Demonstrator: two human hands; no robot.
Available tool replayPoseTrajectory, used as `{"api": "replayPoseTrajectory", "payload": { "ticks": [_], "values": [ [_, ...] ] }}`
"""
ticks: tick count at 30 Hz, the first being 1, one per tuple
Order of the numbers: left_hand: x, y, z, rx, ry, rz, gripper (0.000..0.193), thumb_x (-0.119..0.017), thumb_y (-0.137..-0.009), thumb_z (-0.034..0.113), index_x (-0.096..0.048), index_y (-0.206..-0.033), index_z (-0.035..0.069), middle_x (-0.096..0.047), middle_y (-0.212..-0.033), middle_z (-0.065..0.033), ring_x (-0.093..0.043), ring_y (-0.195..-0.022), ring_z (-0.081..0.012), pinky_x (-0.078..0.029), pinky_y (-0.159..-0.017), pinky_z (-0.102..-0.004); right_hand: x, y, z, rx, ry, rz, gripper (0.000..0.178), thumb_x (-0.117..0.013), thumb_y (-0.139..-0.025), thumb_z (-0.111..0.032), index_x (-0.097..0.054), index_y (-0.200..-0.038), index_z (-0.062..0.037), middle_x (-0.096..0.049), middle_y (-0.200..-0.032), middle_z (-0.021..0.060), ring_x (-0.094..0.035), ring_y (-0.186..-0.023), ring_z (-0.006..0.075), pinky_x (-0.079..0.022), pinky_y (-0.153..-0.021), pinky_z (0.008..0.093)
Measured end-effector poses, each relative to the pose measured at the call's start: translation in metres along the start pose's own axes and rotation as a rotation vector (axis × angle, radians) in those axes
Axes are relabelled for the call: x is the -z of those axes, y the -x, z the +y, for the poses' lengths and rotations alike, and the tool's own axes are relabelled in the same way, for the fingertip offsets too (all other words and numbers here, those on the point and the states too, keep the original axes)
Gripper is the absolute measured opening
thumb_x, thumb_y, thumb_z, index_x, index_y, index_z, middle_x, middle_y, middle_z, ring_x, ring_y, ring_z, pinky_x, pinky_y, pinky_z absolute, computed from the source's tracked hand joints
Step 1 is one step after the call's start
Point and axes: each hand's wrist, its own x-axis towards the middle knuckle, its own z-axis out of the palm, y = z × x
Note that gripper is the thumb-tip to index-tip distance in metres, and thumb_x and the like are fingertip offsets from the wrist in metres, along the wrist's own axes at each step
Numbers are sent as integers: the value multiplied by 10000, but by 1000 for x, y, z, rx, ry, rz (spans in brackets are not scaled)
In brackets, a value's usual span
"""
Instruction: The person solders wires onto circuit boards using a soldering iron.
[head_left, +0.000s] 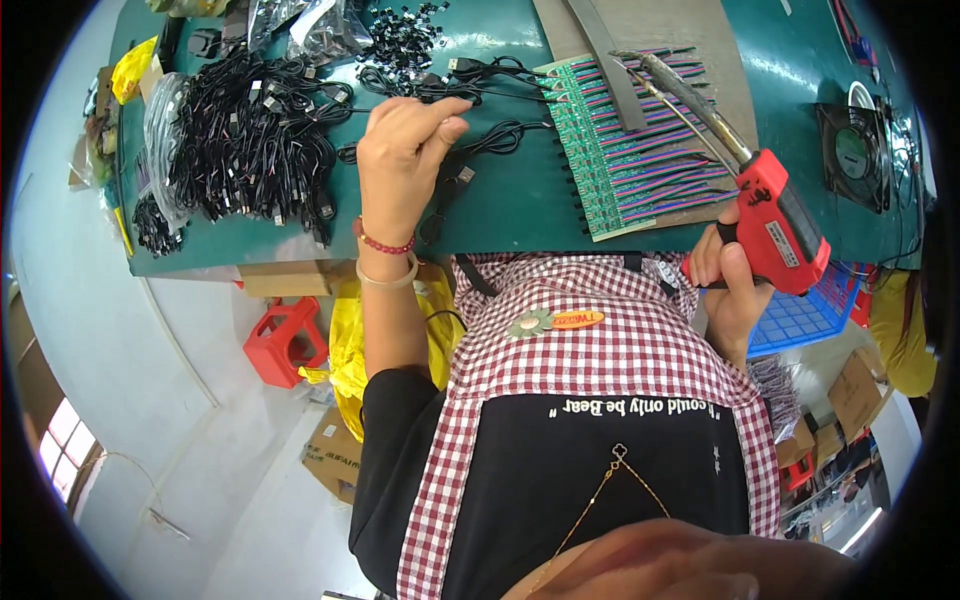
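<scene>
Boards [585, 170], a green row with striped wires [665, 140] fanning off one side, lie on the green table [500, 225] between the two hands, ahead of the body. The left hand [405, 140] is just to their left, raised over the table, and the right hand [735, 270] is below their lower right corner.

The left hand's fingers are curled, with thumb and forefinger tips close together; I cannot tell whether they pinch a black cable [510, 93] running from there to the boards. The right hand is wrapped round the handle of a red soldering gun [775, 225], its nozzle reaching over the wires beside a grey strip [610, 70].

Small print sits on the gun's white label, with black marks nearby. The apron [600, 365] bears a lettered oval patch; white lettering crosses the black shirt [600, 470] upside down.
</scene>
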Motion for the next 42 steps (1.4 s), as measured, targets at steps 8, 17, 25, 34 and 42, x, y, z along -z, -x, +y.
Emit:
{"api": "replayPoseTrajectory", "payload": {
  "ticks": [8, 17, 25, 34, 42],
  "values": [
    [-2, -17, 38, 84, 484, -44, 220, -465, -891, 65, -485, -1096, -14, -514, -730, -96, -478, -607, -157, -418, -576, -294, -10, 0, -10, 10, -88, 42, 283, -529, -860, -156, -413, -1050, 18, -393, -577, 25, -384, -487, 107, -331, -458, 238],
    [-26, -14, 92, 481, 1379, -393, 153, -416, -956, 142, -488, -962, 8, -612, -827, -133, -553, -640, -99, -407, -467, -172, -40, -24, -26, 32, 21, 8, 407, -553, -808, -13, -398, -1182, 14, -523, -772, 85, -506, -673, 145, -434, -615, 275],
    [-30, -8, 104, 606, 1482, -557, 112, -452, -936, 105, -423, -879, 13, -629, -720, -199, -514, -436, -102, -329, -351, -164, -53, -29, -24, 10, 109, -43, 187, -614, -828, -46, -556, -998, 6, -582, -905, 35, -570, -825, 96, -480, -723, 238],
    [-39, 1, 112, 264, 852, -229, 104, -597, -836, 67, -542, -806, -16, -577, -665, -29, -537, -551, -71, -421, -509, -199, -49, -28, -22, 47, 291, -23, 378, -621, -808, -7, -457, -1147, 27, -600, -842, 54, -561, -756, 101, -454, -662, 211],
    [-32, -2, 119, 655, 1153, -193, 118, -553, -885, 103, -537, -842, -6, -572, -650, -37, -516, -495, -52, -395, -435, -164, -46, -30, -15, 71, 214, 63, 84, -634, -815, -71, -613, -867, -7, -624, -809, 13, -579, -763, 75, -463, -693, 224]
  ]
}}
